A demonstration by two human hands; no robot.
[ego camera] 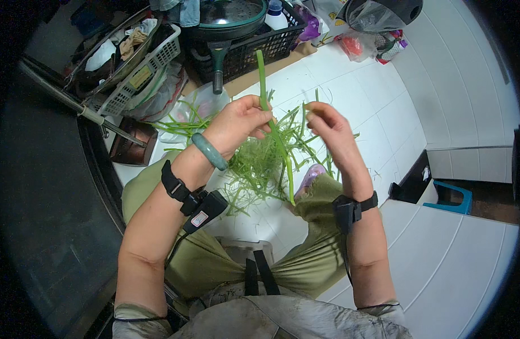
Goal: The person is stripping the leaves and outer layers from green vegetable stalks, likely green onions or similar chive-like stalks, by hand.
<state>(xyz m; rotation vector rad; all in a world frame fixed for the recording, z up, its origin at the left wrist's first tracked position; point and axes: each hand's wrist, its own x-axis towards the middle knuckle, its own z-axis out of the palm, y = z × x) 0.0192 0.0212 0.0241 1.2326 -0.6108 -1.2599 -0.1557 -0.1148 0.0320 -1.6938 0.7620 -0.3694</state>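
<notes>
My left hand [243, 118] grips a long green plant stalk [288, 167] between thumb and fingers; the stalk runs from above the hand down towards my foot. To its right, my right hand [330, 123] pinches a thin green strip [303, 116] between thumb and forefinger. Below and between both hands lies a loose heap of shredded green strips and trimmings [255, 163] on the white tiled floor. More green stalks [188, 126] lie left of my left hand, by a clear plastic bag [209, 101] whose contents are unclear.
A lidded pan [230, 15] rests on a black plastic crate [253, 57] ahead. At the upper left stands a white plastic basket [135, 80]. Plastic bags [357, 44] lie at the upper right. A blue stool [455, 197] is at the right, and a metal pole [60, 89] crosses the left.
</notes>
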